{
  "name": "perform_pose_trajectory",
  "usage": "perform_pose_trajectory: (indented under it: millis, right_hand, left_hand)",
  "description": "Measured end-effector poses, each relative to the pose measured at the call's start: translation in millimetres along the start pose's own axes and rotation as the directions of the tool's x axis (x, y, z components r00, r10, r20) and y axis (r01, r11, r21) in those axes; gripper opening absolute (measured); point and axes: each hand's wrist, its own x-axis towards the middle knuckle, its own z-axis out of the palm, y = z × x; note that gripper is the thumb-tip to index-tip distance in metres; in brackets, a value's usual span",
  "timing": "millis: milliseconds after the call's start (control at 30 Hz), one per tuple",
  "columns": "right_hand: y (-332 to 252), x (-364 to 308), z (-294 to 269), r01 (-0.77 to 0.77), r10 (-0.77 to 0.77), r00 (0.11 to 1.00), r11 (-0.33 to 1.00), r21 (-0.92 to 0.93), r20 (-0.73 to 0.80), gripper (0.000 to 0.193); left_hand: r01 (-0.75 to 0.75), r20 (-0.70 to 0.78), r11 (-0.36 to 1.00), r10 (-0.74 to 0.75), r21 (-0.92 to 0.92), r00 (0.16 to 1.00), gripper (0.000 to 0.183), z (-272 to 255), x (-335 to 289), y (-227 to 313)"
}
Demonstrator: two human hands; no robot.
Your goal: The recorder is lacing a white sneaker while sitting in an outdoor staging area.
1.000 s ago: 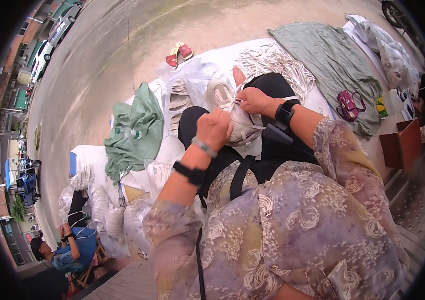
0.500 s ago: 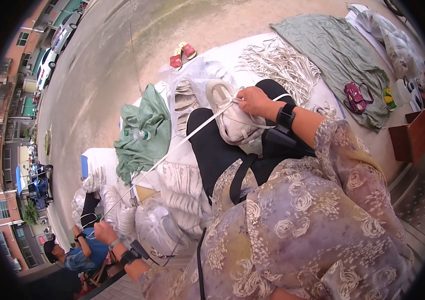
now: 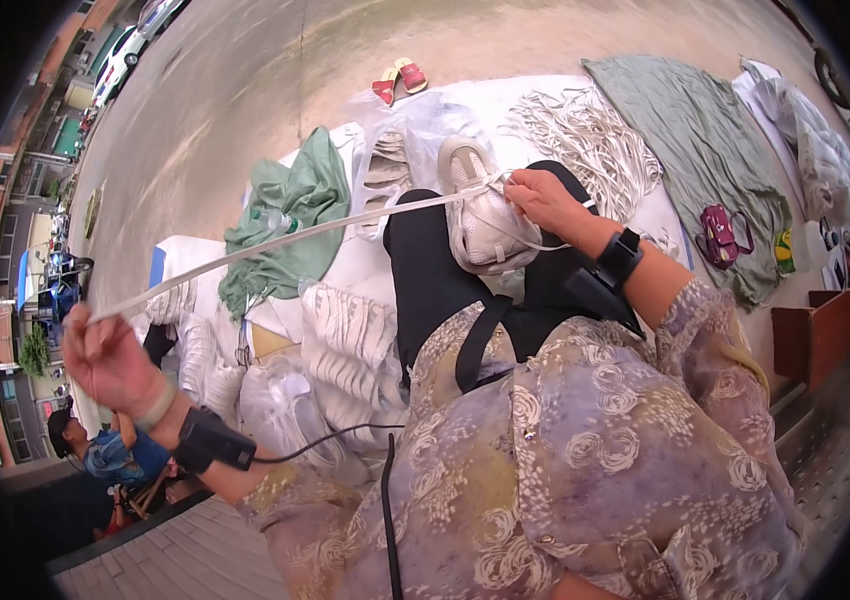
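Note:
A pale beige and white sneaker [image 3: 486,215] rests between my knees, its toe toward me. From its upper part a long white shoelace [image 3: 290,240] runs taut out to the left. My left hand [image 3: 110,365], raised far out at the left, is closed on that lace near its end. Against the sneaker's right side my right hand [image 3: 547,203] pinches the lace close to the eyelets. A loop of lace hangs across the shoe and over my right thigh.
Stacked white shoes [image 3: 350,340] and a plastic bag of shoes [image 3: 300,415] lie left of my legs. Beyond are a green cloth [image 3: 295,230], red slippers [image 3: 400,80] and a heap of white laces [image 3: 590,150]. A purple bag [image 3: 720,238] sits right. Another person [image 3: 110,450] is at far left.
My left hand has swung upward and outward to the left, drawing the lace higher. The right hand keeps its hold beside the sneaker. The whole view has shifted slightly.

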Motion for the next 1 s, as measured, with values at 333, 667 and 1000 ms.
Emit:
perform_pose_trajectory:
  millis: [333, 667, 1000]
  right_hand:
    - [-58.5, -15.1, 12.9, 0.068, -0.081, 0.989, 0.991, 0.111, 0.124, 0.026]
    - [-81.0, -23.6, 18.8, 0.2, -0.203, 0.979, 0.928, 0.315, -0.021, 0.019]
    - [-82.6, -28.9, 14.7, -0.043, -0.017, 0.996, 0.785, 0.618, 0.09, 0.022]
  left_hand:
    - [0.634, -0.154, 0.734, -0.616, 0.243, 0.773, 0.011, 68.9, -62.3, -256.5]
    - [0.648, -0.033, 0.728, -0.659, 0.224, 0.752, 0.044, 87.0, -79.5, -299.1]
    - [0.624, -0.001, 0.732, -0.649, 0.272, 0.761, 0.06, 97.1, -78.0, -300.6]
